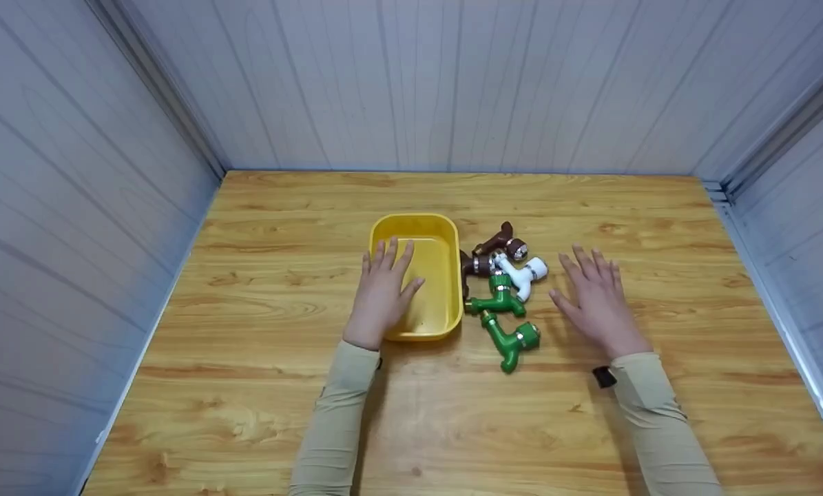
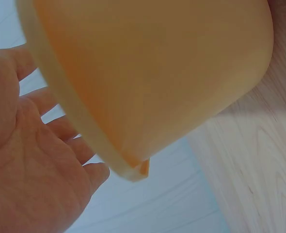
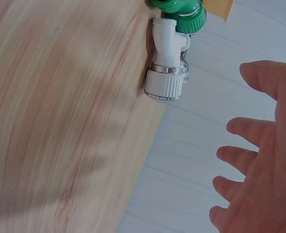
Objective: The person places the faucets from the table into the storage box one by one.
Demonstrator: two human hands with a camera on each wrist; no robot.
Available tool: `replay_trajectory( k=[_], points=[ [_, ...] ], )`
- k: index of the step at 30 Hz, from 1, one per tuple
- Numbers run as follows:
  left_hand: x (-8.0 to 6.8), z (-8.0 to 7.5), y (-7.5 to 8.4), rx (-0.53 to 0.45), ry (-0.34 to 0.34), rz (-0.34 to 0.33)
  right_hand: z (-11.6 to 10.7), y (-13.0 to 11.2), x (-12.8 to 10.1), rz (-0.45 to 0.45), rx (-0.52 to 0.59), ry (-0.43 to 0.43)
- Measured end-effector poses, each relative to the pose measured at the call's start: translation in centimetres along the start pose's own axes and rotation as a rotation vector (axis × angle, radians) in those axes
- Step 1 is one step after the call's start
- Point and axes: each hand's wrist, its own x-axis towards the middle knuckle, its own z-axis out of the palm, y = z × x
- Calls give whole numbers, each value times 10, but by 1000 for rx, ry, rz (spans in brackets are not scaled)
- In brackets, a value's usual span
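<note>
Head view: left hand (image 1: 383, 293), fingers straight, lies over the yellow rectangular plastic tub (image 1: 445, 234). Right hand (image 1: 597, 300), fingers spread, holds nothing beside the plastic taps (image 1: 504, 296). Right wrist view alone shows the white tap's ribbed cap (image 3: 163, 86).

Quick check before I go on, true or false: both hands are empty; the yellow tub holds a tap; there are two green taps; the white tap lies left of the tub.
Both hands hold nothing: true; left hand and right hand are spread flat.
The yellow tub holds a tap: false, no tap lies in it.
Two green taps: true.
White tap left of the tub: false, right.
</note>
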Motion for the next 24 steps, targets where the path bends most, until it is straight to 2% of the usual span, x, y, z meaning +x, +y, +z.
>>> replay_trajectory(
  k=[15, 24],
  points=[
    [2, 0, -1, -13, -25, -5, 4, 2, -1, -25, 23, 18],
    [3, 0, -1, -20, -9, 27, 1, 2, -1, -38, 35, 42]
  ],
)
